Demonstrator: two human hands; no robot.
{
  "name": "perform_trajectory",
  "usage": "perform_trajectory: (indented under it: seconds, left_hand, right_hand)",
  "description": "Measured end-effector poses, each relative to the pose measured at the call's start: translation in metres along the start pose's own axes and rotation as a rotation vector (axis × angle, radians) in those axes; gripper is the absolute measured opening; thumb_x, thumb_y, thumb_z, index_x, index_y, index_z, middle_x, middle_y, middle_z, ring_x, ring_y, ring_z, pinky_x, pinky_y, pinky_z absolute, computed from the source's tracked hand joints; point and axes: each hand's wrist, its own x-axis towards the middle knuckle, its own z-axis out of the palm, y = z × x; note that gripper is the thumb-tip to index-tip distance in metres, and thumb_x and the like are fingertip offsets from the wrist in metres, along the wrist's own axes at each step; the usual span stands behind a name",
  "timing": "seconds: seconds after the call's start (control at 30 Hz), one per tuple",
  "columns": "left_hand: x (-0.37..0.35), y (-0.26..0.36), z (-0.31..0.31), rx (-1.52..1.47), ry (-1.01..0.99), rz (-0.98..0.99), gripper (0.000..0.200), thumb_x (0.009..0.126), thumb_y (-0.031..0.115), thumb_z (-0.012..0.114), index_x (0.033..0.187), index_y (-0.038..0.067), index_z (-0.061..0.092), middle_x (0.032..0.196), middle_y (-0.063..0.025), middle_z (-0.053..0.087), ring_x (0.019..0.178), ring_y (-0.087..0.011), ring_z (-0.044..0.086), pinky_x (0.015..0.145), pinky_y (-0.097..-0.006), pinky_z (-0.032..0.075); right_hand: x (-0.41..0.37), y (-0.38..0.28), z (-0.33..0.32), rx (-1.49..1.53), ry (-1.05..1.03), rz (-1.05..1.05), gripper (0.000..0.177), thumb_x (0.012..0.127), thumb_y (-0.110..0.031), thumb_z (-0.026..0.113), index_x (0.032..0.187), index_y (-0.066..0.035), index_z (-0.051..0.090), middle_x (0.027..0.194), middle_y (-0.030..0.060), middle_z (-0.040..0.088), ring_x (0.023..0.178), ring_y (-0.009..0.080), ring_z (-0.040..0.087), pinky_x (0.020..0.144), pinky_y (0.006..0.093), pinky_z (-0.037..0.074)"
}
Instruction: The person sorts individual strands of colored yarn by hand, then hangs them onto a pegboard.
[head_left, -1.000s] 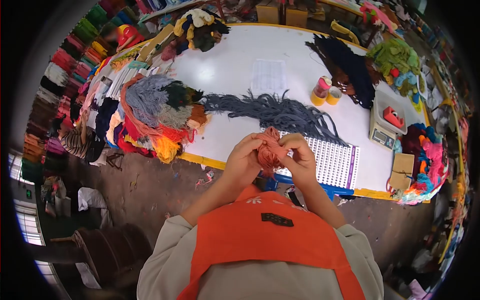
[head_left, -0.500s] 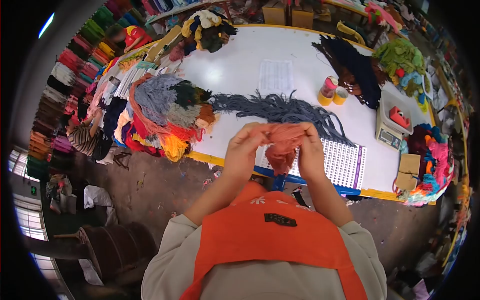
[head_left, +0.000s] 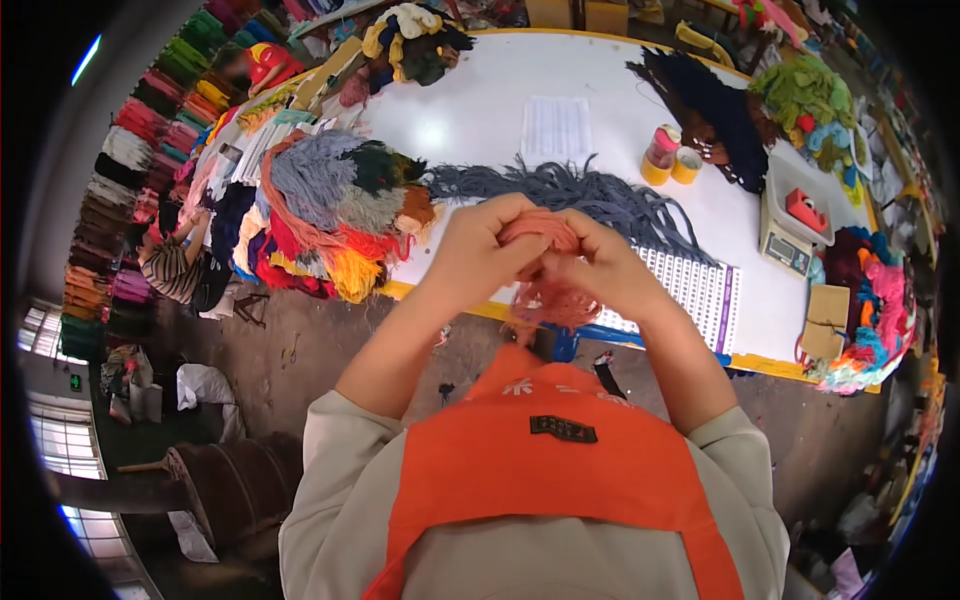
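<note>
Both hands are close together over the table's front edge, holding a bundle of salmon-pink yarn. My left hand has its fingers wrapped round the bundle's upper left part. On the right side, my right hand pinches the same bundle. Loose strands hang below the fingers. Just behind the hands, a long spread of blue-grey yarn lies on the white table. A white card with rows of holes lies right of my right hand.
At the left is a big multicoloured yarn heap. Paste jars, dark yarn and a scale with a red tool are at the right. Two people are at the far left.
My hands have drawn together and the yarn between them is now gathered into a tighter bunch. The view has shifted slightly, with the table's front edge a little higher.
</note>
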Motion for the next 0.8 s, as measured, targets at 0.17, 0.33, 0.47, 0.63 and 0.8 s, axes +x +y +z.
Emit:
perform_trajectory:
  seconds: [0.17, 0.33, 0.47, 0.63, 0.8]
  left_hand:
    - [-0.011, -0.003, -0.046, -0.128, -0.546, -0.359, 0.028, 0.094, 0.027, 0.062, 0.086, 0.001, 0.064, 0.066, -0.0052, 0.066, 0.048, -0.0100, 0.060, 0.044, -0.0212, 0.042]
    - [-0.035, -0.015, -0.062, -0.453, -0.730, -0.193, 0.029, 0.098, 0.027, 0.057, 0.091, 0.000, 0.064, 0.071, -0.0141, 0.067, 0.048, -0.0154, 0.061, 0.040, -0.0274, 0.044]
    - [-0.045, 0.009, -0.080, -1.069, -0.401, 0.141, 0.034, 0.102, 0.027, 0.051, 0.077, 0.004, 0.052, 0.058, -0.0067, 0.055, 0.037, -0.0105, 0.046, 0.032, -0.0248, 0.035]
    - [-0.051, 0.034, -0.113, -1.089, -0.130, 0.328, 0.026, 0.107, 0.028, 0.038, 0.090, 0.009, 0.045, 0.058, 0.0005, 0.042, 0.039, -0.0060, 0.036, 0.037, -0.0186, 0.028]
    - [-0.066, 0.058, -0.159, -1.102, 0.122, 0.525, 0.033, 0.104, 0.024, 0.046, 0.123, -0.003, 0.043, 0.071, -0.0037, 0.051, 0.049, -0.0092, 0.041, 0.045, -0.0204, 0.036]
  right_hand:
    - [-0.001, -0.036, -0.026, 0.190, 0.119, -0.062, 0.019, 0.093, -0.013, 0.053, 0.104, -0.002, 0.064, 0.077, 0.0001, 0.058, 0.066, 0.0069, 0.051, 0.066, 0.0243, 0.046]
    - [0.004, -0.020, -0.064, 0.286, 0.153, -0.116, 0.016, 0.095, -0.014, 0.056, 0.104, -0.004, 0.063, 0.070, -0.0040, 0.050, 0.057, 0.0052, 0.041, 0.067, 0.0246, 0.045]
    - [-0.004, 0.036, -0.076, -0.225, 0.113, 0.151, 0.015, 0.091, -0.018, 0.070, 0.097, -0.007, 0.065, 0.072, -0.0072, 0.054, 0.067, 0.0012, 0.047, 0.061, 0.0185, 0.039]
    - [-0.023, 0.106, -0.096, -0.145, 0.186, 0.311, 0.010, 0.093, -0.016, 0.065, 0.095, -0.006, 0.063, 0.071, -0.0051, 0.053, 0.063, 0.0030, 0.047, 0.055, 0.0207, 0.040]
    - [-0.051, 0.191, -0.137, -0.788, 0.500, 0.371, 0.022, 0.089, -0.026, 0.065, 0.098, -0.005, 0.065, 0.078, 0.0107, 0.066, 0.073, 0.0230, 0.062, 0.071, 0.0359, 0.049]
